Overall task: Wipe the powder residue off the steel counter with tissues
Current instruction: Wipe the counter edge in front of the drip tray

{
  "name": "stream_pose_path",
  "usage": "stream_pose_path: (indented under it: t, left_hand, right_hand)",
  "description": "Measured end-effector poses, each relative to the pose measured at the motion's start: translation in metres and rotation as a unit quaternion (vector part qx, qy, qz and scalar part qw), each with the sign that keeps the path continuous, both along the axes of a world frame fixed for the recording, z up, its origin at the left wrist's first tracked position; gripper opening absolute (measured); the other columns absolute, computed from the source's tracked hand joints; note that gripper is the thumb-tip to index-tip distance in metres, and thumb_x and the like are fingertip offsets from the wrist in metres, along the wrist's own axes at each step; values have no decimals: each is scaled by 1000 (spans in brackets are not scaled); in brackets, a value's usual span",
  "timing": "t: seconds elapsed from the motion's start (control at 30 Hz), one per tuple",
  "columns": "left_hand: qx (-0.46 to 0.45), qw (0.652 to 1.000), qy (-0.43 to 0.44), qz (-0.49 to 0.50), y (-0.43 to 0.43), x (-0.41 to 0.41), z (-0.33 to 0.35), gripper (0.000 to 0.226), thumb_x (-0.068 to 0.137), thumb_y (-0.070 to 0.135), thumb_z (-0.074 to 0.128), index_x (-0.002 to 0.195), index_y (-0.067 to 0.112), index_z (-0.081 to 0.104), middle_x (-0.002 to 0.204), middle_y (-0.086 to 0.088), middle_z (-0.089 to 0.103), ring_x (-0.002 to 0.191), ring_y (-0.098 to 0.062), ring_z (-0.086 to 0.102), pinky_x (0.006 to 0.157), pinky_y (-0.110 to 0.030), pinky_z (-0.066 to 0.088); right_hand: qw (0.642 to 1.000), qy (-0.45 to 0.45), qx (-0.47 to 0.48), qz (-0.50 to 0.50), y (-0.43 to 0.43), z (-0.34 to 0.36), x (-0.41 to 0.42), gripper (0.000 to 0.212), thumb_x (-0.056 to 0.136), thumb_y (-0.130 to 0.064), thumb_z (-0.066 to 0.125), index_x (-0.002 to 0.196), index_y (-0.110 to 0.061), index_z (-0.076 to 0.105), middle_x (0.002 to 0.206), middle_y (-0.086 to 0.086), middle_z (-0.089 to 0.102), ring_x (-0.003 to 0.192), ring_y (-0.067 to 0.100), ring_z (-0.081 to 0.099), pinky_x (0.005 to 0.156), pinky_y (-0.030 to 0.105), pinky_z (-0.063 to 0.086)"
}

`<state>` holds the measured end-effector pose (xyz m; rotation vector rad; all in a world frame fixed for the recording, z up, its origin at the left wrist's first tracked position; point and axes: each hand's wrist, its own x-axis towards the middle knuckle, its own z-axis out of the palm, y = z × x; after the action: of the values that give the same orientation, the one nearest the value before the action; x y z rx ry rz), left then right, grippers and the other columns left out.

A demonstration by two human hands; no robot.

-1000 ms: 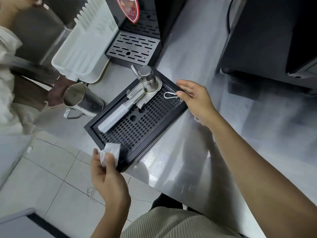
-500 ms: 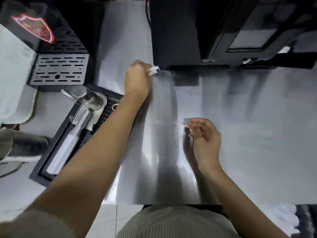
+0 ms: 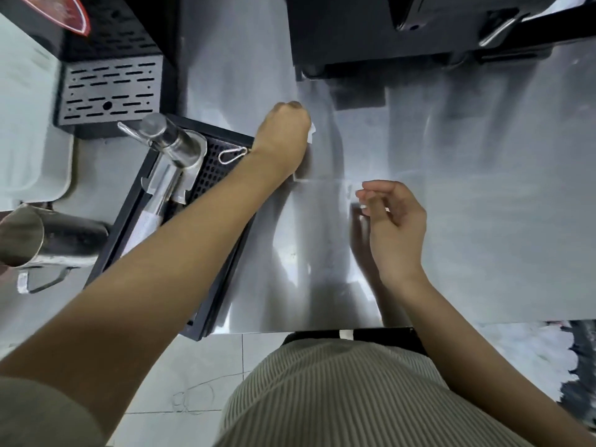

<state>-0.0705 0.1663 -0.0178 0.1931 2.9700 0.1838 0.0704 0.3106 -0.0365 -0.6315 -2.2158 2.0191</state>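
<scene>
Black drip tray (image 3: 222, 195) lying leftmost; left hand (image 3: 283, 133) fisting a white tissue (image 3: 312, 131), pressing it onto the steel tabletop (image 3: 483, 237); right hand (image 3: 395, 221) hovering nearer, loosely curled, apparently empty, most bare steel lying rightward of the tissue.

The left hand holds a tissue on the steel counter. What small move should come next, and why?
Probably draw the left hand, which grips the tissue against the steel counter, back toward the near edge. The stretch of steel between it and that edge looks faintly smeared.
</scene>
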Motion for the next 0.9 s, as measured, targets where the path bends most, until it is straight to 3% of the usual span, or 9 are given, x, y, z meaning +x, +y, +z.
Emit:
stream_pose_path:
  t: [0.07, 0.13, 0.27, 0.4, 0.47, 0.53, 0.67, 0.77, 0.9]
  left_hand:
    - [-16, 999, 7, -38, 2, 15, 0, 30, 87, -12, 44, 110, -1, 60, 104, -19, 53, 107, -34, 51, 84, -33, 43]
    - [-32, 997, 19, -64, -1, 25, -3, 34, 85, -15, 45, 111, 1, 60, 113, -19, 51, 107, -33, 51, 83, -33, 43]
    - [-51, 995, 29, -85, -1, 47, -7, 38, 84, -14, 47, 117, 2, 56, 114, -18, 50, 107, -31, 49, 82, -33, 43]
    - [16, 1000, -7, -25, -6, 61, -10, 35, 85, -3, 49, 113, 9, 66, 111, -13, 62, 102, -31, 59, 81, -29, 43]
    - [55, 998, 28, 14, -15, 66, -5, 26, 84, 1, 56, 100, 12, 74, 99, -13, 65, 90, -30, 63, 71, -25, 41]
    - [75, 990, 97, 69, -16, 70, -3, 23, 86, 3, 56, 101, 8, 72, 95, -12, 59, 81, -26, 58, 65, -20, 33]
    - [32, 988, 107, 107, 6, 75, -17, 27, 88, -5, 49, 109, -1, 65, 111, -17, 50, 99, -31, 52, 79, -29, 45]
    - [78, 985, 102, 112, 24, 88, -26, 27, 87, -4, 43, 107, -7, 62, 116, -19, 50, 106, -32, 50, 89, -32, 46]
    - [145, 969, 133, 147, 27, 102, -26, 26, 91, 5, 52, 111, 2, 68, 115, -13, 57, 100, -26, 59, 88, -20, 43]
  right_hand:
    - [1000, 3, 0, 2, 0, 0, 2, 21, 93, -4, 58, 89, -21, 69, 87, -12, 71, 86, 10, 67, 88, 42, 56]
    - [1000, 5, -3, 1, 1, 0, 5, 20, 93, -3, 58, 88, -20, 69, 87, -14, 70, 86, 9, 67, 89, 43, 55]
    - [1000, 14, -1, 2, 8, 1, 10, 25, 92, -3, 58, 85, -25, 68, 87, -15, 70, 86, 9, 66, 90, 44, 55]
    - [1000, 13, -9, 8, 23, 1, 14, 22, 93, -3, 58, 88, -22, 69, 85, -17, 70, 86, 9, 66, 90, 43, 55]
    - [1000, 15, -13, 5, 31, 2, 14, 20, 93, -3, 59, 90, -20, 69, 85, -14, 71, 86, 11, 67, 89, 42, 55]
    - [1000, 17, -16, 3, 41, 1, 14, 19, 92, -3, 59, 90, -19, 69, 84, -13, 71, 85, 11, 67, 88, 42, 55]
    - [999, 16, -19, 20, 56, 0, 16, 21, 92, -2, 59, 89, -20, 69, 85, -13, 70, 84, 9, 66, 87, 41, 56]
    - [999, 24, -20, 42, 69, 1, 17, 21, 93, -1, 58, 91, -19, 68, 88, -7, 70, 85, 9, 66, 86, 38, 56]
    - [998, 24, -17, 61, 88, 0, 17, 18, 94, -3, 58, 95, -19, 67, 87, -8, 70, 81, 10, 64, 83, 36, 55]
